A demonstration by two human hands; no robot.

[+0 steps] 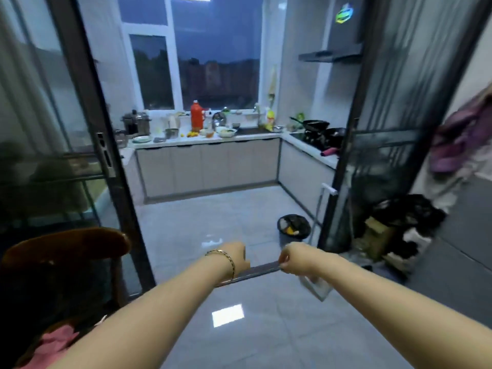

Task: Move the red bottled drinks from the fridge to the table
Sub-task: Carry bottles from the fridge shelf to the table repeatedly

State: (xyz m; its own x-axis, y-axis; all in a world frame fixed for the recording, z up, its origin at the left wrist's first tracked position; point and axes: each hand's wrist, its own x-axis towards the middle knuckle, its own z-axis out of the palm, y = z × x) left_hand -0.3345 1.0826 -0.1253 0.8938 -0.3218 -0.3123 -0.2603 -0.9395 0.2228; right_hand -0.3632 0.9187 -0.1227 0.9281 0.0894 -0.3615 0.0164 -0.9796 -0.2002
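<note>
Head view: you face the kitchen, arms stretched ahead. Your left hand (234,255) and right hand (288,255) are clenched, holding nothing. No fridge or red drinks are visible. An upright red bottle (197,115) stands on the counter (247,137), well beyond both hands, slightly toward your left; I cannot tell whether it is one of the drinks.

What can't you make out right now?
Head view:
Fridge, table: not seen in frame.
Left hand: fingers hidden behind its own back.
Right hand: blurred; grip unclear.
Red bottle on the counter: too small to read the label.
</note>
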